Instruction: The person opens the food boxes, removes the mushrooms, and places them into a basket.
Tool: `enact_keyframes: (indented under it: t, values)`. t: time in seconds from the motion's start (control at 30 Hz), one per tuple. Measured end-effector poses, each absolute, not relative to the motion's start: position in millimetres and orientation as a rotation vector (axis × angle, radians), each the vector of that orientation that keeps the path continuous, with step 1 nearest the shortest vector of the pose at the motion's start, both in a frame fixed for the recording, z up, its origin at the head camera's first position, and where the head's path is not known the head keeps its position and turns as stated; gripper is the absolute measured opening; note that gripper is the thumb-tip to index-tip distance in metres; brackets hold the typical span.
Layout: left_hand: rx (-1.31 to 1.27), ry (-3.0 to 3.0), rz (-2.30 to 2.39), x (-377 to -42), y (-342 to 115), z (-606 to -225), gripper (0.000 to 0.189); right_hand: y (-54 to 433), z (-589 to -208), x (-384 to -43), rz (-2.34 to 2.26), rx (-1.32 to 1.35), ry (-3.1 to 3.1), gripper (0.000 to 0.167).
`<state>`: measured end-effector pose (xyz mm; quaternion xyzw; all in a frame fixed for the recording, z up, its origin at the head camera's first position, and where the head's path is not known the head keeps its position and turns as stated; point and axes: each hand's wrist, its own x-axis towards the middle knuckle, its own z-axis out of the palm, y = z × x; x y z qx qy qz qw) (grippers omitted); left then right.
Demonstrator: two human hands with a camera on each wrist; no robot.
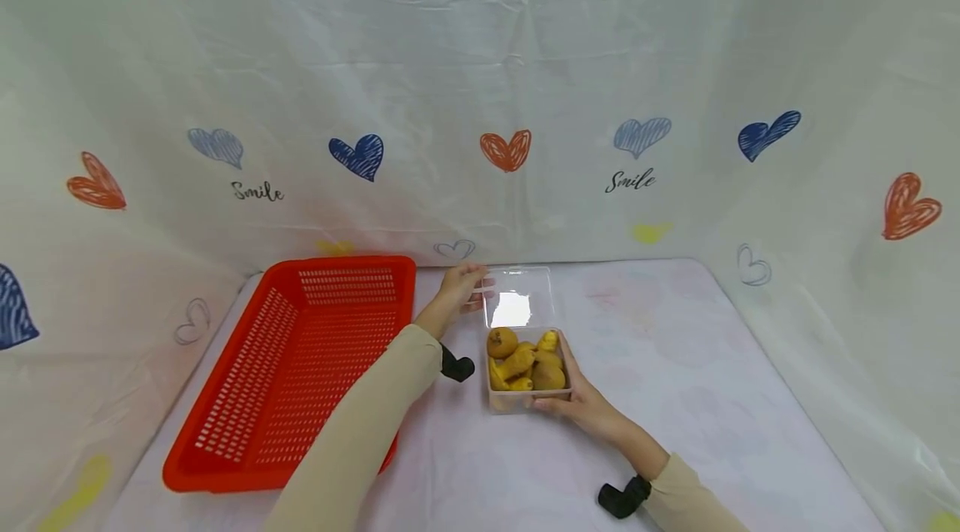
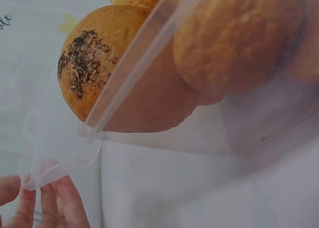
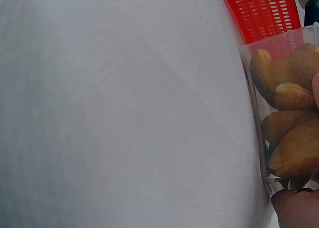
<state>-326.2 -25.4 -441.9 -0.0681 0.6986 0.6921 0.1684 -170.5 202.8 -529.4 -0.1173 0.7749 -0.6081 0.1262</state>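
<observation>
Clear plastic box [image 1: 510, 404], sitting on a pale-covered counter [image 1: 645, 365] a little right of a large red basket [image 1: 300, 382] and apart from it. We see yellow-brown, bread-like pieces [image 1: 517, 363] heaped up to the rim, one round piece with dark flecks at the far left corner. The transparent lid [image 1: 519, 295] leans back beyond the far rim, leaving the top uncovered; we cannot tell how steeply it stands. The left hand [image 1: 459, 290] is at the lid's left edge, thumb and fingers closed lightly over that thin edge, probably to control its swing. The right hand [image 1: 581, 400] wraps the near right corner, thumb on the near wall and fingers along the right side, spread only as wide as the corner. We judge that this grip steadies the light box against any pull on the lid.
</observation>
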Motion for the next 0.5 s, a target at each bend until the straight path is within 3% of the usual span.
enact_keyframes:
  t: [0.5]
  values:
    - [-0.312,1.907,1.820,-321.7,-30.9,-445.4,0.038,204.1,-526.8,-168.5,-1.775,-0.339,2.220,0.114]
